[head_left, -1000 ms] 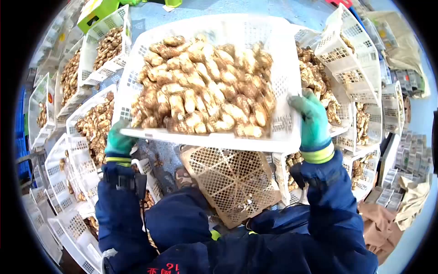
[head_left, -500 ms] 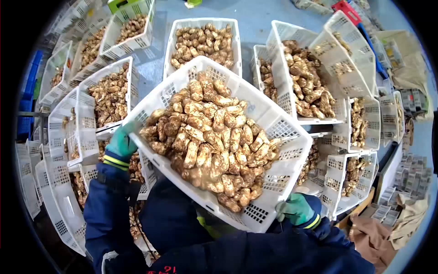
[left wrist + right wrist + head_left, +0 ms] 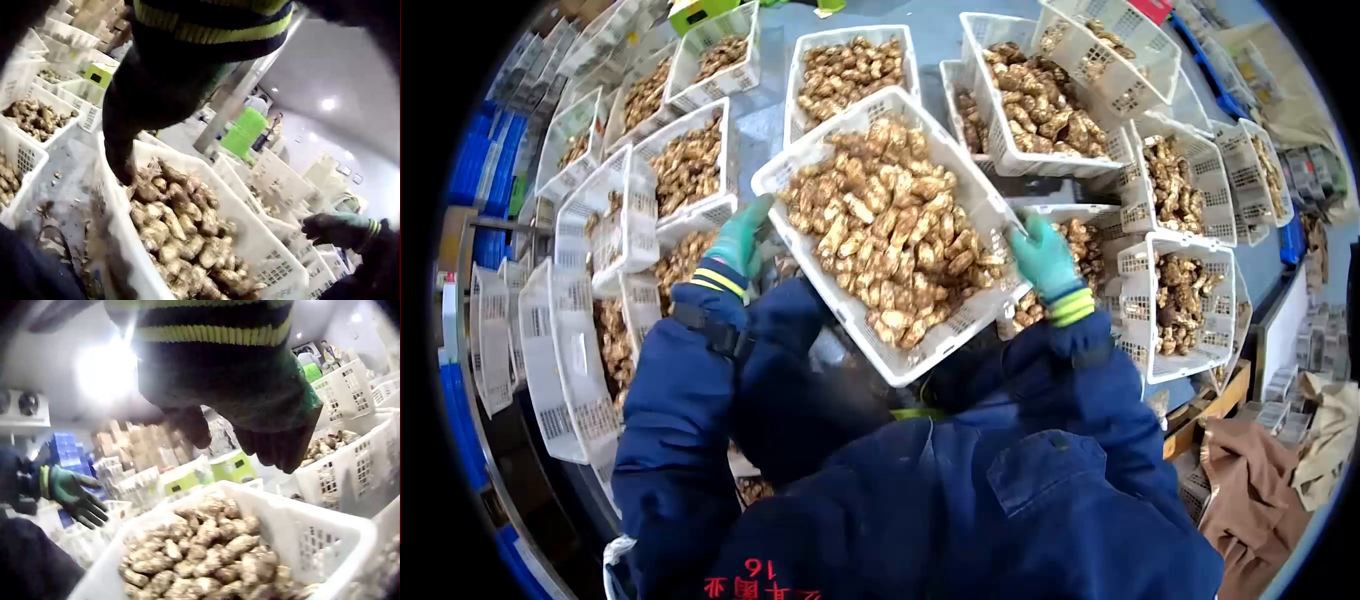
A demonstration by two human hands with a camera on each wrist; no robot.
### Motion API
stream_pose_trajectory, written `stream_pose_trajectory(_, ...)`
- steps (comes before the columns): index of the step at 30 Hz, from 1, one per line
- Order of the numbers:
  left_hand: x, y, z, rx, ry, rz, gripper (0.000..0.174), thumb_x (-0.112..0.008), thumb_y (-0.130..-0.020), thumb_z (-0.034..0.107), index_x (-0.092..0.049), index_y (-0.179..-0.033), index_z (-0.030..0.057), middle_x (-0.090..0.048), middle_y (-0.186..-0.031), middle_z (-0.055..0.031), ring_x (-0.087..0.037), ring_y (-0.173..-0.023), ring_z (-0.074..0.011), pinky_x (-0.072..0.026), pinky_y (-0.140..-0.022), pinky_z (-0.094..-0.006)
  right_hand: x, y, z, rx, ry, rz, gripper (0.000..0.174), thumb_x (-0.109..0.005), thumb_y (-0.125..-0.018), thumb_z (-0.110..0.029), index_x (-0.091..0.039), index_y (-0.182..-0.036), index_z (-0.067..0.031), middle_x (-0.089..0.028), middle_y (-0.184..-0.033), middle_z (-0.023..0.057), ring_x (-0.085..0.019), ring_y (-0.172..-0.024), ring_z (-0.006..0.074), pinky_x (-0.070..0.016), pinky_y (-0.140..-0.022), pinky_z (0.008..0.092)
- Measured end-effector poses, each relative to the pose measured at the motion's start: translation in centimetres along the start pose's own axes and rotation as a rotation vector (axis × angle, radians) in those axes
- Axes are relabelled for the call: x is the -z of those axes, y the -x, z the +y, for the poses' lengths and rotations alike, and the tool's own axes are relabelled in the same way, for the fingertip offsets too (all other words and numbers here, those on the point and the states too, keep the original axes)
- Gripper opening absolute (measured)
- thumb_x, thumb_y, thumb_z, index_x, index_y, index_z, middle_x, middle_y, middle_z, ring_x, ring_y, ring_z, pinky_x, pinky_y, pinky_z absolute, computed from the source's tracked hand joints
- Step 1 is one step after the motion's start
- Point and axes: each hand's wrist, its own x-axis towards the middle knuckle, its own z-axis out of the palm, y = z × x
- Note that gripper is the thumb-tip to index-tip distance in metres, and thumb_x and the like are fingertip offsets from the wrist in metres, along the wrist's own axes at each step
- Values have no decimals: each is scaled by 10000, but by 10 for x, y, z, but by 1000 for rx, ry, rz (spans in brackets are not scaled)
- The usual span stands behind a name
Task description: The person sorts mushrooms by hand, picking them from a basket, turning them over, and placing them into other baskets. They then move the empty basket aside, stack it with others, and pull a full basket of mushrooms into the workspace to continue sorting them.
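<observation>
A white perforated plastic crate [image 3: 900, 371] sits at an angle before my knees, heaped with stubby brown-and-cream mushrooms [image 3: 890, 225]. My gloved left hand [image 3: 740, 240] is beside its left corner, and the right wrist view shows that green-gloved left hand [image 3: 76, 495] with fingers spread. At the opposite corner my right hand [image 3: 1043, 258] has its fingertips close to the rim. Seen from the right wrist, the right hand [image 3: 244, 409] hangs above the crate [image 3: 312, 534] with fingers loosely straight. What lies beneath the crate is mostly hidden.
Another filled crate [image 3: 800, 110] stands directly beyond. Stacked crates of mushrooms line the left [image 3: 575, 350] and right [image 3: 1135, 300], close to my arms. Brown cloth [image 3: 1250, 490] lies at the lower right, and blue crates [image 3: 485, 150] stand far left.
The filled crate came in toward my body, turned diagonally and went lower. My right hand shifted from the near right corner up along the right side; both hands eased off the rim.
</observation>
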Motion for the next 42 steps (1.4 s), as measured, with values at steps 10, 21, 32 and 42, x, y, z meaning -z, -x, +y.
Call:
stream_pose_trajectory(10, -71, 36, -212, -20, 512, -129, 245, -640, -867, 237, -570, -1039, 78, -596, -842, -45, -586, -726, -191, -505, -677, -332, -35, -33, 51, -202, 705, -218, 383, -576, -800, -184, -603, -1133, 2, -603, -1130, 245, -592, -1068, 355, -461, -925, 424)
stream_pose_trajectory(21, -12, -4, -202, -180, 355, 60, 570, -707, -791, 401, -439, -1165, 65, -473, -647, -38, -437, -527, -160, -361, -479, -341, -65, 57, 4, 25, 876, -516, 302, -551, -751, -251, -705, -901, -39, -670, -919, 207, -646, -912, 340, -503, -820, 399)
stream_pose_trajectory(32, -60, 113, -164, -709, -77, 205, 373, -563, -875, -1, -506, -1244, 12, -551, -1157, -80, -549, -1006, -169, -431, -881, -257, -167, -30, -50, 262, 631, -288, 497, -495, -896, -382, -425, -1342, -175, -555, -1213, 153, -530, -1128, 331, -412, -938, 430)
stream_pose_trajectory(42, -85, 84, -171, 28, 612, -413, 428, -401, -989, 174, -330, -1403, 89, -446, -1316, -69, -526, -1098, -186, -452, -951, -321, -138, -14, -24, 457, -112, -421, 403, -593, -767, -43, -592, -1162, -123, -628, -908, 88, -599, -841, 204, -477, -773, 321)
